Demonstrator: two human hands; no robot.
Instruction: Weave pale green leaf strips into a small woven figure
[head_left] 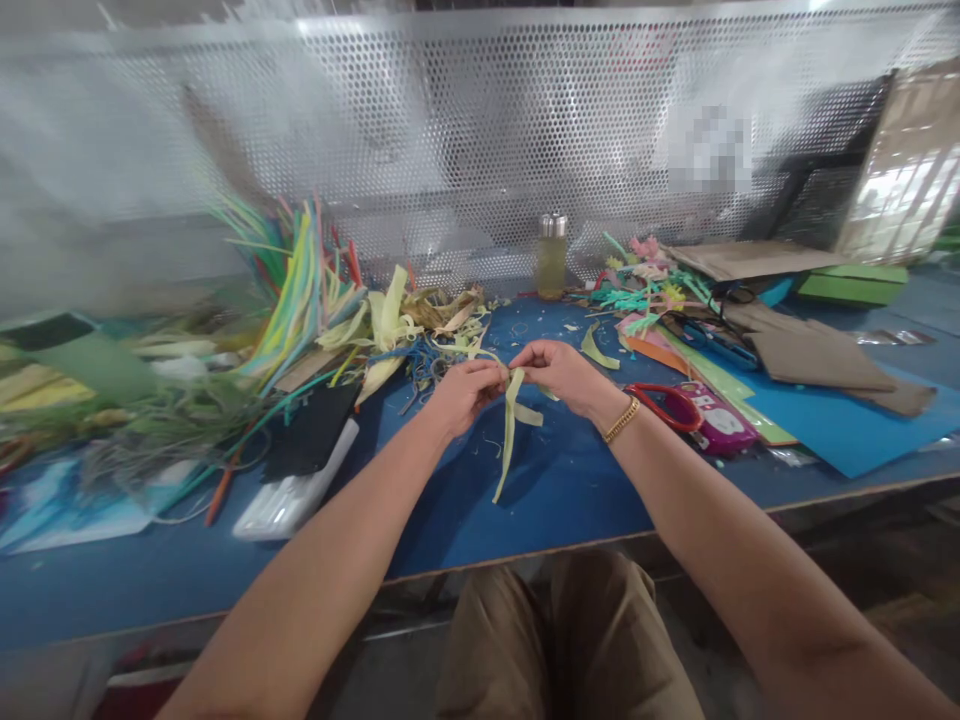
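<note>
Both hands meet over the blue tabletop (457,500), fingertips nearly touching. My left hand (471,392) pinches a pale green corn husk strip (508,440); its ends hang down below the fingers. From the other side, my right hand (559,370) is closed on the same strip, thumb and forefinger together. The exact spot where the fingers press is hidden. A loose husk piece (600,347) lies just beyond my right hand. Behind my left hand sits a heap of dried husks (390,320), with tangled blue string (424,360) beside it.
Red-handled scissors (667,405) and a purple case (724,420) lie right. Farther right are blue paper (847,430) and brown cardboard (814,350). A jar of yellowish liquid (552,258) stands by the perforated metal panel (495,130). Colourful stems (300,280) and a black phone-like slab (311,432) are left.
</note>
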